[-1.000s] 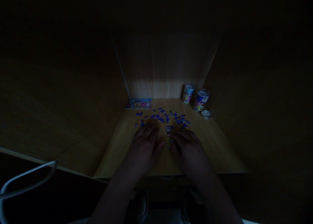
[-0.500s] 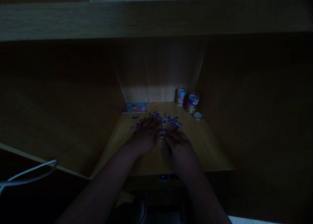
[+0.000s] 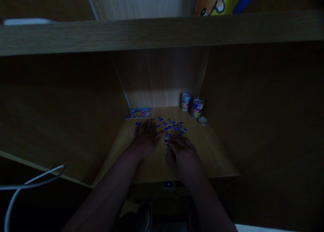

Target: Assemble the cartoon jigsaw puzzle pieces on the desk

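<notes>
My left hand (image 3: 145,139) lies palm down with its fingers stretched out over loose jigsaw pieces (image 3: 172,124), its thumb pointing toward a narrow joined strip of jigsaw puzzle (image 3: 166,139). The strip runs toward me and shows pink above and yellow-green below. At its right edge, my right hand (image 3: 183,152) has curled fingers and thumb closed on the lower part, partly covering it. Most loose pieces look blue, and some hide under my left hand. The dim light blurs what is printed on them.
A colourful picture card (image 3: 139,113) lies at the back left. Two printed cans (image 3: 185,102) (image 3: 197,108) stand at the back right, a round lid (image 3: 203,120) before them. Overhead crosses a shelf edge (image 3: 162,34). White cables (image 3: 43,181) hang at left.
My left hand has moved left, away from the strip, uncovering some loose pieces. My right hand stays at the strip. The camera view has tilted up slightly.
</notes>
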`<state>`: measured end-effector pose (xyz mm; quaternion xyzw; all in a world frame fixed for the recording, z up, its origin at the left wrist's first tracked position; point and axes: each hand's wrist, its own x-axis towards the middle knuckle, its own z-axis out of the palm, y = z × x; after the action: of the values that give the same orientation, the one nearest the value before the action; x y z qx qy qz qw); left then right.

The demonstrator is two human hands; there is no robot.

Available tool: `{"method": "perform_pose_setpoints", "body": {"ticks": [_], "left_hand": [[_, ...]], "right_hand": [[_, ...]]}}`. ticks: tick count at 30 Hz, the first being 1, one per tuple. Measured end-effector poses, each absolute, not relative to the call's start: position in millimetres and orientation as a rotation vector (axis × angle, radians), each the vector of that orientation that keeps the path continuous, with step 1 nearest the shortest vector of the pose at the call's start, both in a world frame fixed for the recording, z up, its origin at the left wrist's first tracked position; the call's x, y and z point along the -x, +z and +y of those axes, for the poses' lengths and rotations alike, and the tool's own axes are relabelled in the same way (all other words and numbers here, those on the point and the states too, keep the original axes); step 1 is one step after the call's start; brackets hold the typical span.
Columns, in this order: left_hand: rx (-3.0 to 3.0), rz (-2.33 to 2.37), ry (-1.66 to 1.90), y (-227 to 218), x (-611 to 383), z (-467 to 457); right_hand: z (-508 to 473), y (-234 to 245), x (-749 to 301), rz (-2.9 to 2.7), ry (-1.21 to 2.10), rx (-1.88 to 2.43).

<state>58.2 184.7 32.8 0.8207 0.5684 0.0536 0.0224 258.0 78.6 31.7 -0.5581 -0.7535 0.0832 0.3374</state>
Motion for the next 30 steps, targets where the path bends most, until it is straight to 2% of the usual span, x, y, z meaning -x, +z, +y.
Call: {"method": "perform_pose_setpoints", "body": {"ticks": [10,18,26,30], "left_hand": [[-2.679,1.554,0.265,37,-65,186],[-2.692,1.611,0.391,44,-63,167],[-2.603,1.332,0.837,31,-51,115],[-2.524,1.461,0.949,31,-46,106]], "right_hand": [[80,29,-258,-1.978,0.197,1.467],[79,28,-258,-1.969,0.188,1.451],[77,33,-258,-1.978,0.214,1.468],[77,33,-259,-1.984,0.200,1.467]]}}
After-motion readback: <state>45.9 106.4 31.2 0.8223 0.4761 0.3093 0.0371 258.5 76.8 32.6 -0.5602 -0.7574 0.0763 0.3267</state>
